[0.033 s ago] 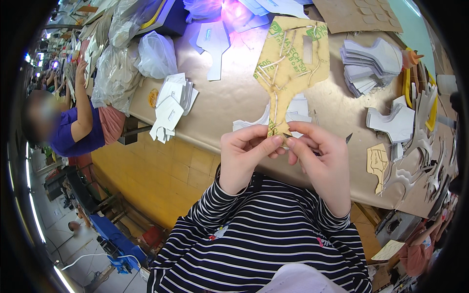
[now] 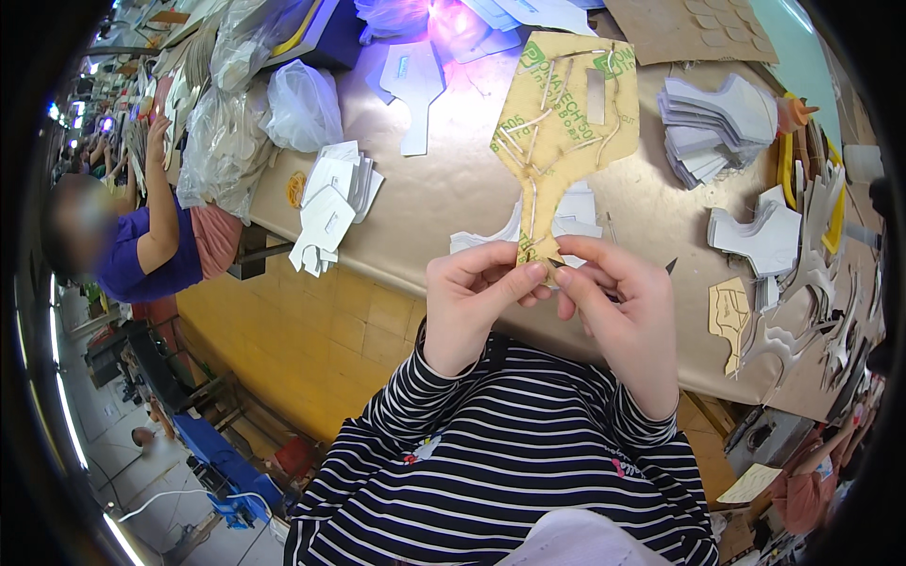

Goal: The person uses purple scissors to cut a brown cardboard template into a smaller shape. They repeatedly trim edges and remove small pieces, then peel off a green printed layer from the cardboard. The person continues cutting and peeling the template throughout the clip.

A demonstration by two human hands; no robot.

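Two hands meet at the narrow end of a yellowish, paddle-shaped board (image 2: 566, 141). The left hand (image 2: 472, 292) pinches that end between thumb and forefinger, its other fingers curled underneath. The right hand (image 2: 618, 297) has thumb and forefinger drawn close together at the same end, around a small dark point (image 2: 555, 264); its remaining fingers fold inward. A second dark tip (image 2: 671, 266) shows just beyond the right knuckles; whether both belong to one tool I cannot tell.

Little differs from the earlier frame: the board's wide end sits a hair further to the right, while both hands keep the same grip and place.

The board stretches away from the fingers over the brown-covered table (image 2: 406, 208), its wide end farthest off, with a rectangular slot and thin pale strips (image 2: 533, 203) on its face. Behind its neck lie white cut pieces (image 2: 578, 212). Farther right stand a stack of grey-white shapes (image 2: 722, 118), a smaller white pile (image 2: 760, 236) and a little tan template (image 2: 729, 311). To the left are a pile of white pieces (image 2: 330, 203) and a clear plastic bag (image 2: 304, 104). Beyond the table's left end is a co-worker in a purple top (image 2: 142, 250), one arm raised.
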